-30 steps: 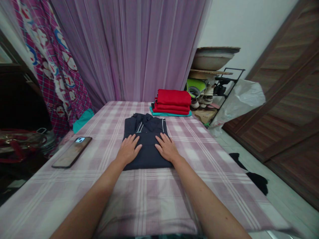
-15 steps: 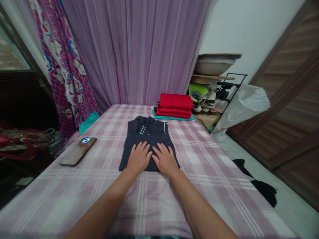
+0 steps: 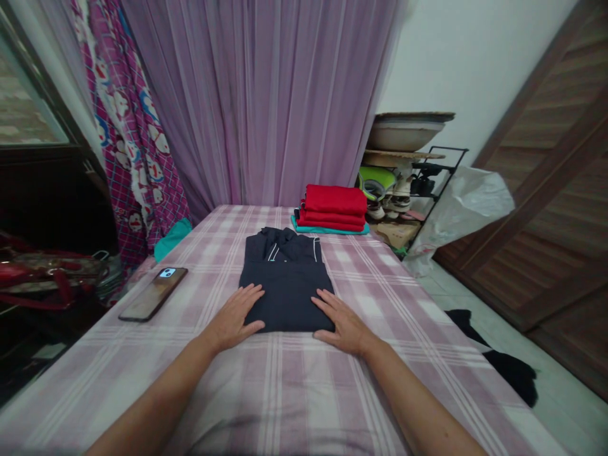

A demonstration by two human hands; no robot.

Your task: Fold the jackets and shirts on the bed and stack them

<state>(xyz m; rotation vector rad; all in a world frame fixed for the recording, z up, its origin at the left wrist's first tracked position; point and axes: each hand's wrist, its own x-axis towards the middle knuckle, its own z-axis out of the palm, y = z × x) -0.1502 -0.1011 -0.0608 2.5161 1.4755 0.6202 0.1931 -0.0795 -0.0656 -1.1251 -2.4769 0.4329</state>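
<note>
A dark navy polo shirt [image 3: 287, 288] lies folded into a compact rectangle, its collar at the far end and thin white piping showing. My left hand [image 3: 236, 316] rests at the shirt's left near side, fingers extended over the edge and thumb by the near corner. At the opposite side my right hand [image 3: 342, 322] lies with its fingertips on the shirt's right edge. Both hands are open, palms down, and neither grips the cloth.
Folded red clothes [image 3: 335, 201] are stacked on a teal folded cloth [image 3: 304, 228] at the far side. A phone [image 3: 154, 294] lies at left on the plaid-covered surface [image 3: 380, 316]. To the right stand a cluttered rack [image 3: 441, 171] and a white plastic bag [image 3: 475, 196].
My hands have spread apart from the middle of the folded shirt to its left and right sides. The shirt's near part looks flatter and squarer. The view has shifted slightly.
</note>
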